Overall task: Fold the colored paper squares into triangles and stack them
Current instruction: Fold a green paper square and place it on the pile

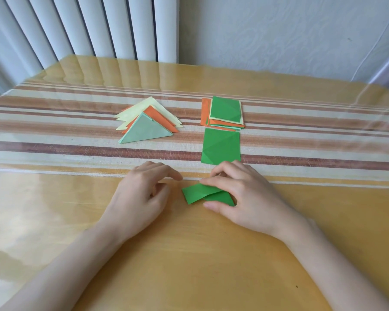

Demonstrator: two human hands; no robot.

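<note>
Your right hand (240,194) held the green paper (198,194) low on the surface (189,254), near the middle and close to you. The fingers were bent over the paper, with the index finger lying on its upper flap and the thumb at its lower edge. The paper was partly folded, one flap crossing over the other, and its left corner stuck out free from under the hand. The right part was hidden, so I cannot tell how exactly the fold lay there.

Your left hand (142,191) rested just beside the paper on its left. Its fingers were loosely bent and grasped nothing. Whether the index fingertip touched the paper is not clear.

Behind your right hand, one green square (220,145) lay flat on the striped cloth (54,135). Just behind it was the stack of squares (225,112), green on top, with pale yellow and orange sheets showing at the edges. To the left, well apart from the squares, was the pile of triangles (146,122), a pale green one on top, with orange and pale yellow ones spread below. Vertical blinds (76,25) hung behind the far left side of the surface.
</note>
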